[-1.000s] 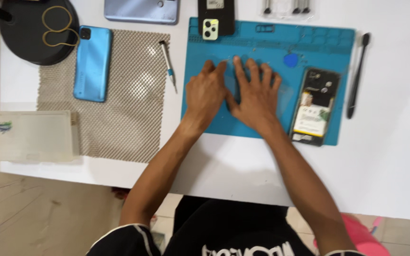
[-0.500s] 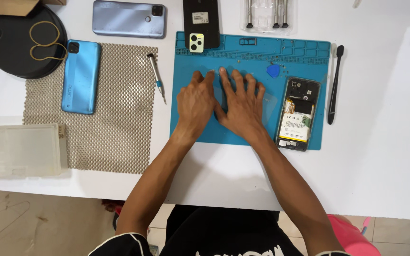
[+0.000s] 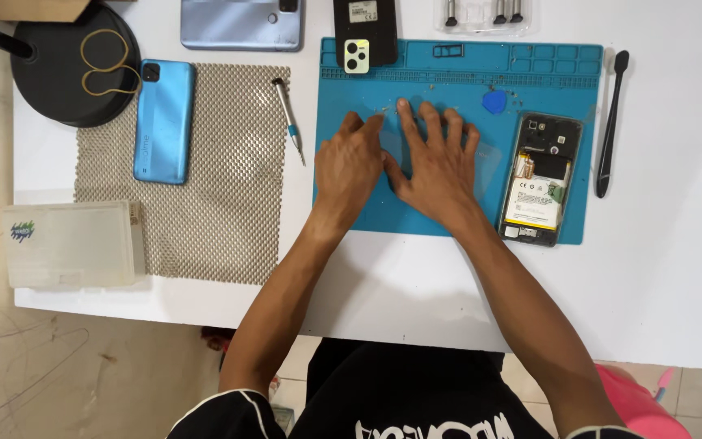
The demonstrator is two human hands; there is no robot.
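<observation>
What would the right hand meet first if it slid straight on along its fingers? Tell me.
The right hand points up the blue mat; bare mat lies ahead, so probably the mat's ridged compartment strip comes first.

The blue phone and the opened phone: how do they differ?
The blue phone lies closed, back up, on the mesh mat; the opened phone lies on the blue mat with its cover off, battery showing. The blue phone sits left of both hands, the opened phone right. Both lie flat.

Four phones [image 3: 163, 121] (one opened), two hands [image 3: 349, 167]
</observation>
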